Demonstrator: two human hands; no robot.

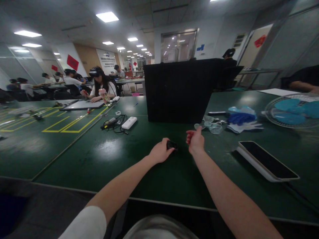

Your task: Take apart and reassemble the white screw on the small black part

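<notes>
The left hand [159, 152] grips a small black piece [172, 145] between thumb and fingers, just over or on the surface [119, 169]; which, I cannot tell. The right hand [196, 142] is near it but apart, its fingers loosely curled with a gap to the thumb and nothing visible in them. The piece looks smooth and is pinched at one end, so it could slip or twist if the left fingers slacken or it is pushed from the side. Behind the right hand lie light clear cups [215, 129]; a careless knuckle could scatter them against the black box [178, 91].
</notes>
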